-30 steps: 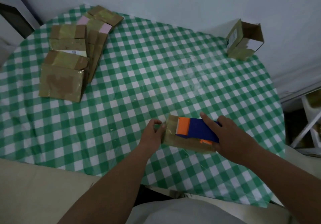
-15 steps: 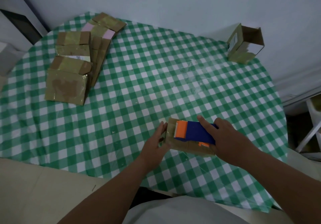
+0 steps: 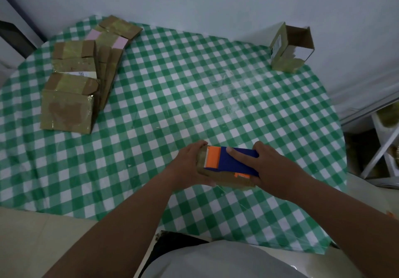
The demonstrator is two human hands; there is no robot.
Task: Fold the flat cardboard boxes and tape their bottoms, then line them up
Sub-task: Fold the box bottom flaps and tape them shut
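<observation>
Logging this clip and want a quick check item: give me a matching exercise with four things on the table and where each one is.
Things:
1. tape dispenser
2. flat boxes
3. open box
4. left hand

Places:
A. stacked at the far left of the table
B. standing at the far right, by the wall
C. on top of the near box, under the right hand
D. gripping the near box's left end

Pairs: 1-C, 2-A, 3-B, 4-D

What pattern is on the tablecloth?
Green-and-white checks cover the tablecloth, clearest in the head view.
</observation>
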